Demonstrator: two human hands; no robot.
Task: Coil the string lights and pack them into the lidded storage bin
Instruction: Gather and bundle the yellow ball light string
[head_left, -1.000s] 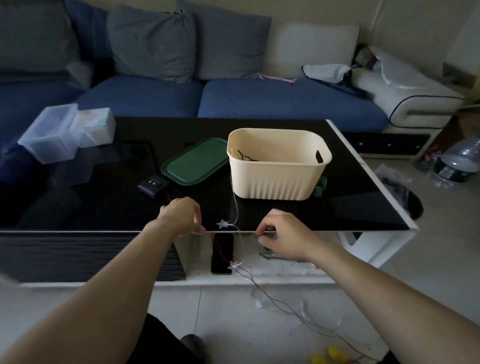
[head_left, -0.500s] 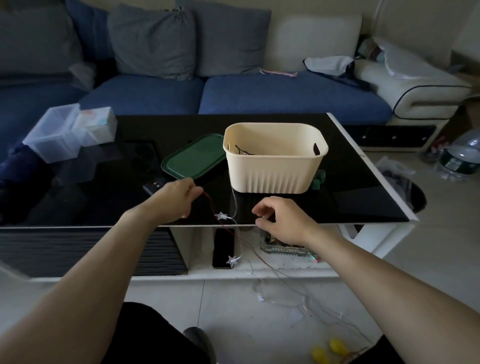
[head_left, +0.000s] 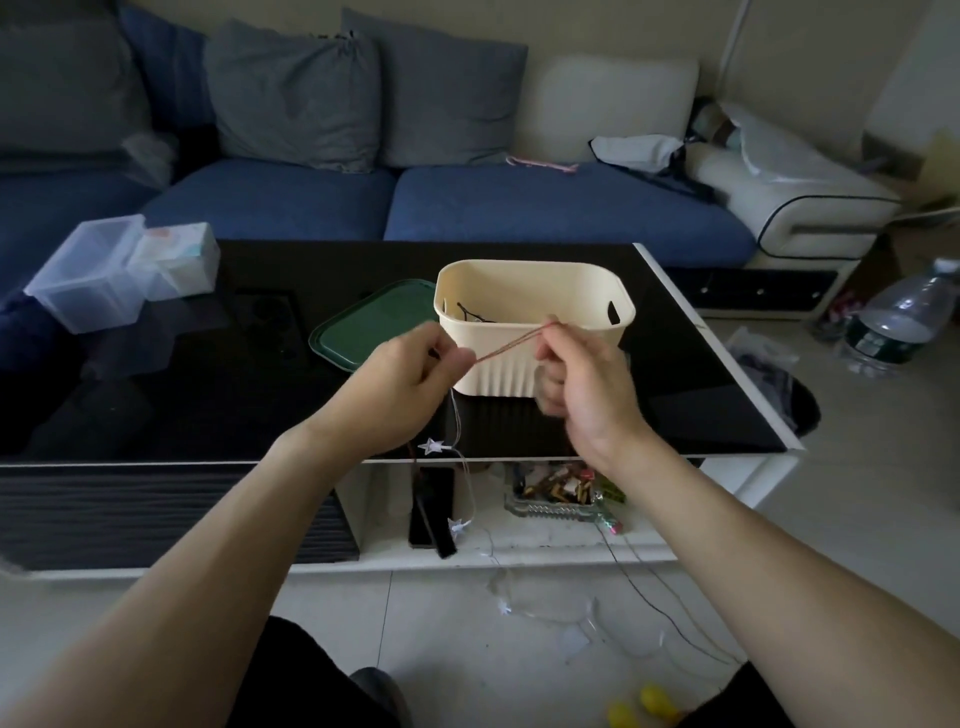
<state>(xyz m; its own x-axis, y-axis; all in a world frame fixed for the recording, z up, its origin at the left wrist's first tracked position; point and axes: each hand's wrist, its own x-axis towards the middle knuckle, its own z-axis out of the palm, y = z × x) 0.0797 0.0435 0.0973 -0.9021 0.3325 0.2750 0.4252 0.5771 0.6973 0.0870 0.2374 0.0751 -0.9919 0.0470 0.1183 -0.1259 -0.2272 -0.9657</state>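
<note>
A blue sofa (head_left: 467, 213) with grey cushions (head_left: 296, 98) runs along the far cream wall (head_left: 810, 47), a white armrest (head_left: 795, 208) at its right. Nearer stands a glossy black table (head_left: 208, 395) with a white edge and a lower shelf (head_left: 550, 535), on a pale tiled floor (head_left: 857, 467). The light is dim.

Both hands raised, fingers (head_left: 551, 340) pinched

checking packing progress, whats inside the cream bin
A bit of dark wire shows at the cream bin's inner left wall; the near wall hides its floor.
</note>
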